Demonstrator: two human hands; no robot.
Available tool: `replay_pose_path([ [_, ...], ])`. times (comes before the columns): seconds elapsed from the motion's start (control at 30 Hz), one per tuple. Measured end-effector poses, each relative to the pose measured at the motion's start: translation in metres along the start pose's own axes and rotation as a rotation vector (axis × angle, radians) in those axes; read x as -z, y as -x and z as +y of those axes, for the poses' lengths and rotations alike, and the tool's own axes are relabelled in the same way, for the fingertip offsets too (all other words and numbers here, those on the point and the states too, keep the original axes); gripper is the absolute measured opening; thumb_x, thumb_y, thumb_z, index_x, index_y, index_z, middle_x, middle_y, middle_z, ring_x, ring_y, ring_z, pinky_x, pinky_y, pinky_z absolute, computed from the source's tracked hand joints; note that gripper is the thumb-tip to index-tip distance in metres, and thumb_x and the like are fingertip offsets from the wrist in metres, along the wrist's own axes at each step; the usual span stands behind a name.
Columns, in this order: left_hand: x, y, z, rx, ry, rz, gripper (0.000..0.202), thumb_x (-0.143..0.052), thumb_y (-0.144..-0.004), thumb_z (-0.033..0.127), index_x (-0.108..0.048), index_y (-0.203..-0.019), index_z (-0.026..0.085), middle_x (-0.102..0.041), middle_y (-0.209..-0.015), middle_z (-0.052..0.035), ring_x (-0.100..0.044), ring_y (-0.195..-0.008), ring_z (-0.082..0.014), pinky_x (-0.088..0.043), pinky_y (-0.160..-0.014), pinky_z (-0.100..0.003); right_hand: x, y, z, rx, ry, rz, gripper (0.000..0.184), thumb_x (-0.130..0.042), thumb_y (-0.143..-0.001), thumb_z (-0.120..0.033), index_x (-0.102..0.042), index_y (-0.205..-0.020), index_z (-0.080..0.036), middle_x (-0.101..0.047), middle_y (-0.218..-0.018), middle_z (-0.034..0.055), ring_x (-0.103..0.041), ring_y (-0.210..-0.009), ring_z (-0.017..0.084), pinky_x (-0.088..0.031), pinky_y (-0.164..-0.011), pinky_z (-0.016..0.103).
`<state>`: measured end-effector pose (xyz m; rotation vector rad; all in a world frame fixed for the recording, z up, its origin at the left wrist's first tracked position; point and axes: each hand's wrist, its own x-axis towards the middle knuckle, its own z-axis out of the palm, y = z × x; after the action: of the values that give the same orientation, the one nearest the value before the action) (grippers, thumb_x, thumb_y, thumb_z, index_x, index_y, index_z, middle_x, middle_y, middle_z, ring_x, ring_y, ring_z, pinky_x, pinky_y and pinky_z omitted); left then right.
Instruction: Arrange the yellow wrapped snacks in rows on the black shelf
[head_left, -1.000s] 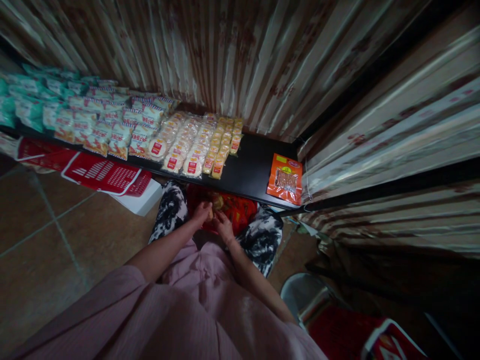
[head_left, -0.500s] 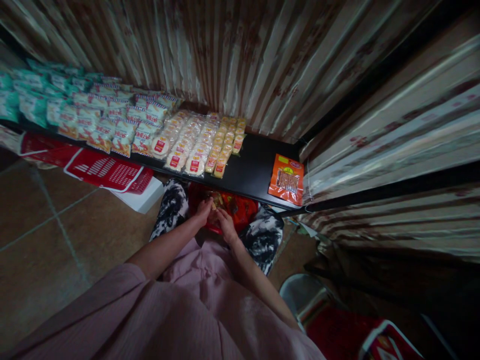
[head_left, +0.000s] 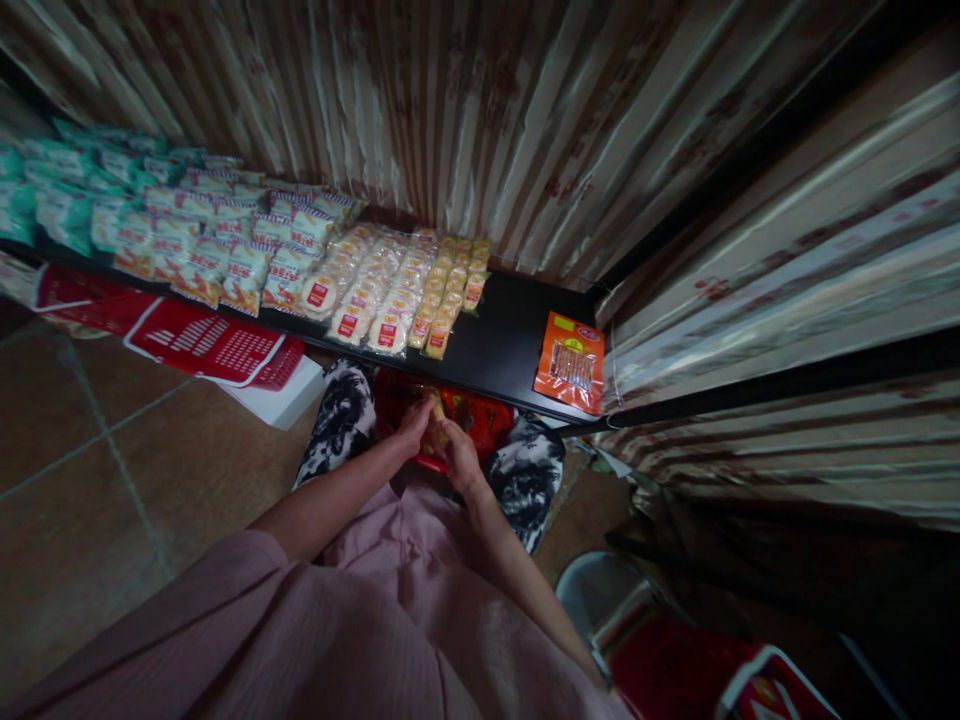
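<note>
Between my knees, my left hand (head_left: 415,424) and my right hand (head_left: 460,455) are closed on a small tan packet (head_left: 438,418); its exact kind is too dim to make out. Both hands are over a red basket (head_left: 433,464), partly under the shelf edge. Orange-red packets (head_left: 484,418) lie in the basket close beyond my right hand. On the black shelf (head_left: 502,335) above, an orange snack pouch (head_left: 571,362) lies flat at the right end. Rows of yellow-wrapped snacks (head_left: 441,315) and round rice crackers (head_left: 389,330) stand left of it.
Farther left on the shelf are white-and-orange chip bags (head_left: 245,272) and teal bags (head_left: 67,215). A red perforated basket (head_left: 210,340) and a white box (head_left: 281,395) sit below. A patterned curtain (head_left: 465,130) hangs behind. At lower right are a metal-looking round container (head_left: 596,590) and another red basket (head_left: 675,660).
Both hands have shifted slightly to the right and turned the tan packet more upright, so more of it shows between them. The things on the shelf have stayed in place.
</note>
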<state>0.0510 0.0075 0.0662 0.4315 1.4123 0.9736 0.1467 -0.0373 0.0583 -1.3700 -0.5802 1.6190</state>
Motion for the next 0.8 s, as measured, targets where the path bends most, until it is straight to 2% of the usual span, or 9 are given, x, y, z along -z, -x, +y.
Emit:
replay_pose_path([
  [0.1, -0.002, 0.006, 0.002, -0.017, 0.015, -0.011, 0.025, -0.066, -0.072, 0.042, -0.061, -0.067, 0.017, -0.064, -0.07, -0.002, -0.059, -0.068, -0.0151, -0.043, -0.064, -0.025, 0.002, 0.004, -0.001, 0.023, -0.023, 0.011, 0.041, -0.071, -0.064, -0.044, -0.065, -0.097, -0.02, -0.07, -0.083, 0.0003, -0.064, -0.069, 0.014, -0.051, -0.061, 0.023],
  [0.23, -0.006, 0.012, 0.002, 0.001, 0.023, 0.022, 0.032, -0.072, -0.066, 0.046, -0.059, -0.066, 0.016, -0.06, -0.06, -0.0009, -0.06, -0.064, -0.0153, -0.045, -0.062, -0.024, 0.008, 0.006, 0.001, 0.158, 0.113, 0.008, 0.049, -0.068, -0.068, -0.045, -0.062, -0.109, -0.02, -0.067, -0.079, -0.0007, -0.061, -0.067, 0.013, -0.05, -0.064, 0.024],
  [0.33, -0.009, 0.014, 0.002, 0.008, 0.005, 0.046, 0.032, -0.073, -0.065, 0.045, -0.06, -0.067, 0.016, -0.061, -0.061, -0.0021, -0.061, -0.065, -0.0163, -0.046, -0.062, -0.025, 0.012, 0.005, 0.003, 0.254, 0.255, 0.047, 0.049, -0.065, -0.072, -0.044, -0.06, -0.114, -0.019, -0.067, -0.085, 0.0012, -0.061, -0.071, 0.014, -0.05, -0.067, 0.026],
  [0.53, -0.013, 0.016, 0.003, -0.023, -0.041, 0.065, 0.023, -0.066, -0.072, 0.039, -0.062, -0.069, 0.017, -0.065, -0.071, -0.0045, -0.062, -0.071, -0.0167, -0.046, -0.064, -0.024, 0.016, 0.003, 0.006, 0.403, 0.435, 0.113, 0.046, -0.059, -0.077, -0.041, -0.059, -0.118, -0.02, -0.065, -0.111, 0.0061, -0.06, -0.101, 0.021, -0.048, -0.09, 0.035],
  [0.67, -0.013, 0.016, 0.001, -0.06, -0.074, 0.077, 0.017, -0.061, -0.076, 0.033, -0.063, -0.072, 0.017, -0.066, -0.076, -0.0042, -0.062, -0.073, -0.0157, -0.045, -0.065, -0.023, 0.017, 0.005, 0.005, 0.487, 0.603, 0.205, 0.046, -0.059, -0.077, -0.041, -0.06, -0.117, -0.018, -0.063, -0.114, 0.0093, -0.058, -0.104, 0.023, -0.043, -0.097, 0.04],
  [0.8, -0.011, 0.015, 0.001, -0.062, -0.091, 0.09, 0.014, -0.059, -0.077, 0.03, -0.061, -0.072, 0.018, -0.064, -0.072, -0.0023, -0.06, -0.069, -0.0137, -0.045, -0.064, -0.022, 0.016, 0.007, 0.005, 0.536, 0.704, 0.233, 0.047, -0.057, -0.077, -0.039, -0.06, -0.117, -0.016, -0.061, -0.112, 0.0117, -0.056, -0.104, 0.024, -0.042, -0.097, 0.041],
])
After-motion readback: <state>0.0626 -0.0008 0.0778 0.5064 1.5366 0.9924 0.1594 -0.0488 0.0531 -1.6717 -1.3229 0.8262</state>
